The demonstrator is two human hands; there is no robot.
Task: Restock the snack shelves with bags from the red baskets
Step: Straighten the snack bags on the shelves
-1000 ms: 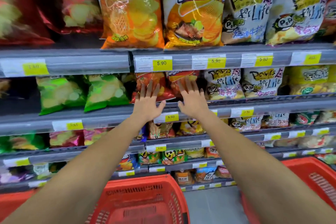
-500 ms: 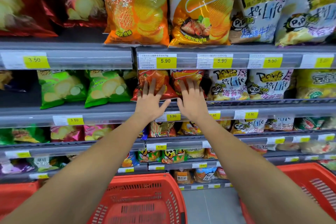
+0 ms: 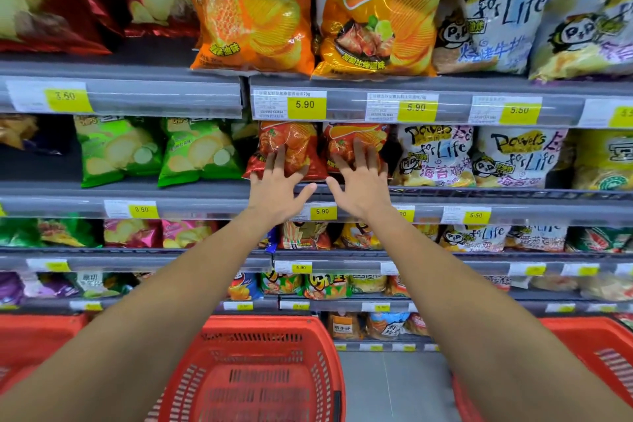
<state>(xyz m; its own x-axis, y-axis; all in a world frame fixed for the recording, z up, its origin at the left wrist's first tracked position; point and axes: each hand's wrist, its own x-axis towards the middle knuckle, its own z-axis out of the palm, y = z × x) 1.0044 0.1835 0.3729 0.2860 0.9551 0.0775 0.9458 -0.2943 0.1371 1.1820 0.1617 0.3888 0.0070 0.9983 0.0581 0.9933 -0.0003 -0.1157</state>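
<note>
Two red-orange chip bags stand side by side on the second shelf (image 3: 479,195). My left hand (image 3: 277,190) lies flat with straight fingers against the left red bag (image 3: 291,144). My right hand (image 3: 361,183) presses the same way on the right red bag (image 3: 356,139). Neither hand grips anything. Three red baskets sit low in view: one in the middle (image 3: 260,370), one at the left edge (image 3: 37,336) and one at the right (image 3: 603,346). I see no bags inside the middle basket.
Green chip bags (image 3: 157,151) stand left of the red bags and white panda bags (image 3: 442,154) right of them. Large orange bags (image 3: 253,10) fill the shelf above. Lower shelves hold several small snack bags. Grey floor (image 3: 394,384) shows between the baskets.
Both hands stay flat on the two red bags and have pushed slightly further onto them. The view has moved a little closer to the shelf.
</note>
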